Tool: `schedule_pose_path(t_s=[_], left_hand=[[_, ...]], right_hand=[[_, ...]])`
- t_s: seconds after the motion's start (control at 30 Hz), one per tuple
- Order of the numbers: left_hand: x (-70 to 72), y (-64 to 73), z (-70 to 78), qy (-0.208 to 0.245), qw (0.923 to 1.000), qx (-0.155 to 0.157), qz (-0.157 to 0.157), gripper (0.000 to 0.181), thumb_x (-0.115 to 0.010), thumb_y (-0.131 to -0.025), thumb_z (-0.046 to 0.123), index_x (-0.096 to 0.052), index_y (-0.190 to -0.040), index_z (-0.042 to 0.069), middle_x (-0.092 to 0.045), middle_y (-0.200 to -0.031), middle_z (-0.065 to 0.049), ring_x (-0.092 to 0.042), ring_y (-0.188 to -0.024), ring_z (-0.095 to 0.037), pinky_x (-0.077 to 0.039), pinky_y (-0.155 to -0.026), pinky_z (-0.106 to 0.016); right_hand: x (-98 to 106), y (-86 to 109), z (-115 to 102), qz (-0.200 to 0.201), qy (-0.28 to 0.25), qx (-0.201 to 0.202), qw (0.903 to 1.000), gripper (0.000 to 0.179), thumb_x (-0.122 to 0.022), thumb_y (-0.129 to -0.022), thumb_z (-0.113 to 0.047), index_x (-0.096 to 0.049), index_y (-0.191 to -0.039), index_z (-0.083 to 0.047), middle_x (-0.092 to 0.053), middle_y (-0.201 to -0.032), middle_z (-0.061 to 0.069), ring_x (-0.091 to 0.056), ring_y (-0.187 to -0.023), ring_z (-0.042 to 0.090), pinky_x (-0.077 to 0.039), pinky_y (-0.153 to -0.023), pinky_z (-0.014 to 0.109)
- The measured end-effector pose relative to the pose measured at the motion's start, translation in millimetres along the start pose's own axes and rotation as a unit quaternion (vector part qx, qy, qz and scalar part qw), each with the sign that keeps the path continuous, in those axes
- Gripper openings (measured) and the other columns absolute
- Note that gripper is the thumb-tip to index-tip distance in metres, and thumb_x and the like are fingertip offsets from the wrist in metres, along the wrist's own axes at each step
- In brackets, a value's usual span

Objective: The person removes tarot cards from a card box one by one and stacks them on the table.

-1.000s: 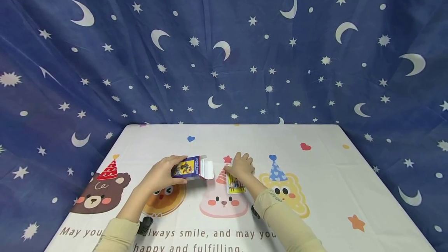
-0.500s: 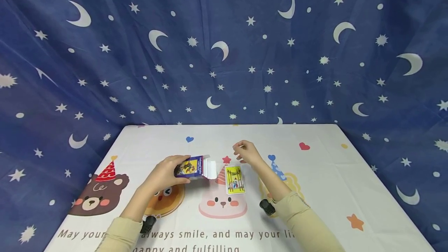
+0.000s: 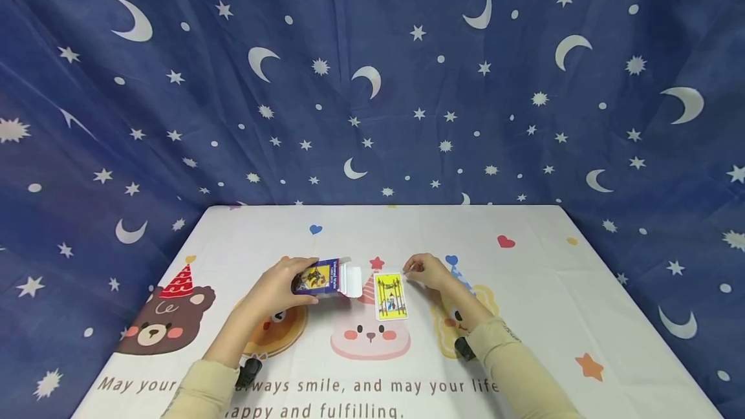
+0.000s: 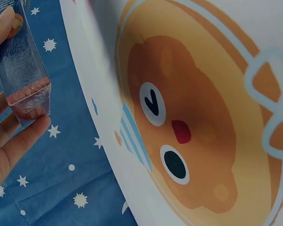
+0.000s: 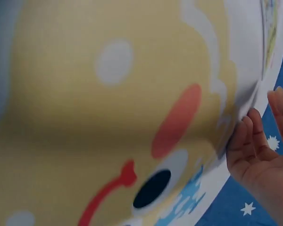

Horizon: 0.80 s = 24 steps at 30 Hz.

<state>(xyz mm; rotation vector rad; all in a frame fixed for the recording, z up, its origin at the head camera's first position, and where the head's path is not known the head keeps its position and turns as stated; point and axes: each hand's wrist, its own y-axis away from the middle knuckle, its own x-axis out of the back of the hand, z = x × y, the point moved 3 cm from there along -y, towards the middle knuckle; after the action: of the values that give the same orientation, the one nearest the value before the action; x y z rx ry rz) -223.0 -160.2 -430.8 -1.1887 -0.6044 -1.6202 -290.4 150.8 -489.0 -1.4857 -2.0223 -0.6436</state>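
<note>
My left hand (image 3: pixel 278 290) grips a small dark blue tarot card box (image 3: pixel 317 279), thumb on one side and fingers on the other. The box's white end flap (image 3: pixel 352 282) stands open toward the right. In the left wrist view the box (image 4: pixel 26 70) tilts among the fingers, its clear wrap shining. A yellow tarot card (image 3: pixel 390 297) lies face up on the tablecloth, right of the box. Close by its upper right corner are the bent fingertips of my right hand (image 3: pixel 429 272), with nothing seen in them. The right wrist view shows that hand (image 5: pixel 266 157) low at the cloth, fingers loosely curved.
A white tablecloth (image 3: pixel 535 302) with cartoon animals and printed words covers the table. Behind it hangs a dark blue curtain (image 3: pixel 396 83) with moons and stars. Black wrist devices sit below both hands, the right one (image 3: pixel 464 348) just over the cloth.
My right hand has come off the card, lifted up and to the right, then dropped beside the card's upper right corner. The left hand and box have shifted slightly right.
</note>
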Motion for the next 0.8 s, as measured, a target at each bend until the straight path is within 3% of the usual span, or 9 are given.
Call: schedule_pose_path(t_s=[0.13, 0.4, 0.8], left_hand=[[-0.7, 1.9, -1.8, 0.001, 1.0000, 0.003, -0.001, 0.075, -0.084, -0.068, 0.033, -0.053, -0.133, 0.010, -0.058, -0.130, -0.014, -0.053, -0.119, -0.036, -0.043, -0.099, -0.055], [-3.0, 1.3, -2.2, 0.001, 0.9999, 0.009, -0.006, 0.075, -0.084, -0.068, 0.034, -0.053, -0.133, 0.011, -0.058, -0.130, -0.013, -0.054, -0.116, -0.032, -0.046, -0.096, -0.052], [-0.7, -1.9, -0.9, -0.002, 1.0000, 0.004, -0.005, 0.076, -0.083, -0.068, 0.034, -0.053, -0.134, 0.011, -0.058, -0.130, -0.013, -0.054, -0.115, -0.031, -0.046, -0.096, -0.053]], right_hand=[[-7.8, -4.0, 0.4, -0.009, 0.000, -0.007, 0.9999, 0.013, -0.070, -0.081, -0.004, -0.067, -0.093, -0.007, -0.051, -0.078, 0.004, -0.045, -0.069, 0.015, -0.040, -0.057, 0.022], [-19.7, -3.8, -7.2, -0.005, 0.072, -0.019, 0.9972, 0.023, -0.079, -0.073, -0.013, -0.067, -0.092, -0.013, -0.050, -0.094, 0.008, -0.046, -0.086, 0.022, -0.044, -0.081, 0.039], [-20.9, -5.4, -8.3, 0.010, 0.092, -0.036, 0.9951, 0.022, -0.080, -0.073, -0.018, -0.066, -0.089, -0.015, -0.050, -0.094, 0.006, -0.046, -0.088, 0.021, -0.046, -0.083, 0.040]])
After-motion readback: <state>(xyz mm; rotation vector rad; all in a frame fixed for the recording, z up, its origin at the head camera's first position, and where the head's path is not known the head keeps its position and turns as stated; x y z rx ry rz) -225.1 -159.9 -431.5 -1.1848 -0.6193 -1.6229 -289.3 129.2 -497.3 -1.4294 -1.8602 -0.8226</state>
